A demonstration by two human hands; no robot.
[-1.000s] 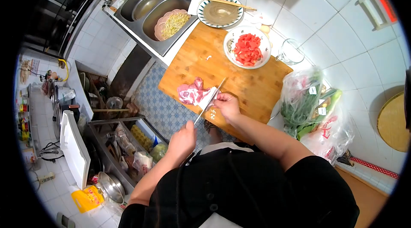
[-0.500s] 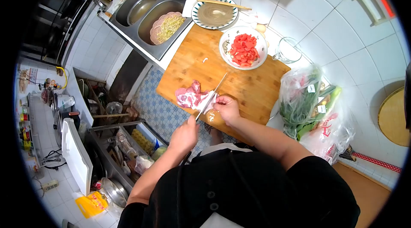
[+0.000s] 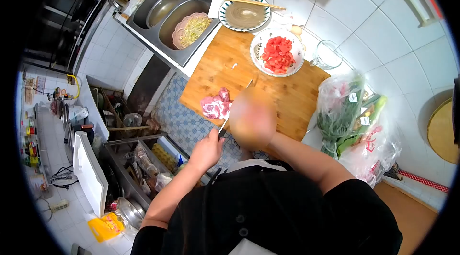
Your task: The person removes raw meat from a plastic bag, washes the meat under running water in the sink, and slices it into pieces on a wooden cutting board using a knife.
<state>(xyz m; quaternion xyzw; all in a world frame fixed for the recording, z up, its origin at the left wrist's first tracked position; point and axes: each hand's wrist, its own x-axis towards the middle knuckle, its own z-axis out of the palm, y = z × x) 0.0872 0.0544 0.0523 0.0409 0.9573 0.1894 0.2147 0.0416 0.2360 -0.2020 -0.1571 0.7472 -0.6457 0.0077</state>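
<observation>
On a wooden cutting board point(image 3: 301, 93), a piece of raw meat point(image 3: 215, 105) lies just beyond the left hand point(image 3: 206, 150), whose fingers are wrapped around the handle of a knife point(image 3: 224, 127); a round blur covers the right hand point(image 3: 253, 118), so whether its fingers are apart or gripping cannot be told. Half a second ago those right fingers showed plainly at the meat's right end, now hidden by the blur. The knife points away from the body, its long axis slanting up to the right, while the visible meat stretches roughly sideways.
</observation>
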